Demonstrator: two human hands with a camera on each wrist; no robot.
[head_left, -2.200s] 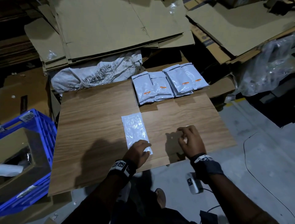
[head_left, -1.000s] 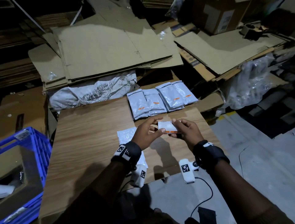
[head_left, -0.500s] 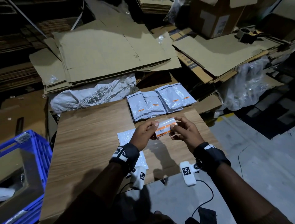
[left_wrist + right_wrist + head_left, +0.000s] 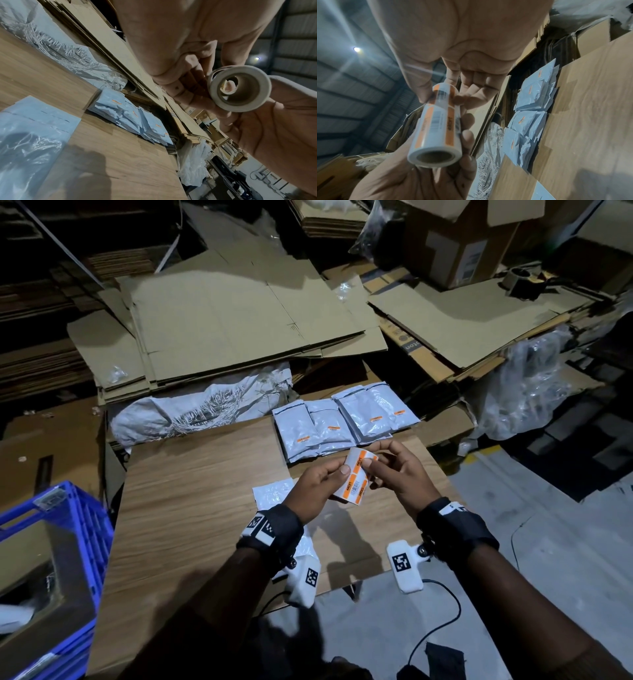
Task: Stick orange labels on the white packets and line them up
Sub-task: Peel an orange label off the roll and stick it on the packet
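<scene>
A roll of orange labels (image 4: 356,479) is held in both hands above the wooden board (image 4: 191,508). My left hand (image 4: 337,474) grips the roll's near part, thumb on top. My right hand (image 4: 371,462) pinches its far end between thumb and finger. The right wrist view shows the roll (image 4: 436,128) with orange labels and barcodes. One white packet (image 4: 272,494) without a label lies flat on the board, partly hidden under my left wrist. Several labelled packets (image 4: 342,422) lie in an overlapping row at the board's far edge.
A blue crate (image 4: 51,542) stands at the left. Flattened cardboard (image 4: 239,313) and a white woven sack (image 4: 198,412) lie behind the board. A clear plastic bag (image 4: 520,392) sits at the right, and a black cable (image 4: 442,621) runs over the grey floor.
Both hands left the board and rose with the label roll. Over the last second the roll turned from crosswise to lengthwise, orange labels facing up.
</scene>
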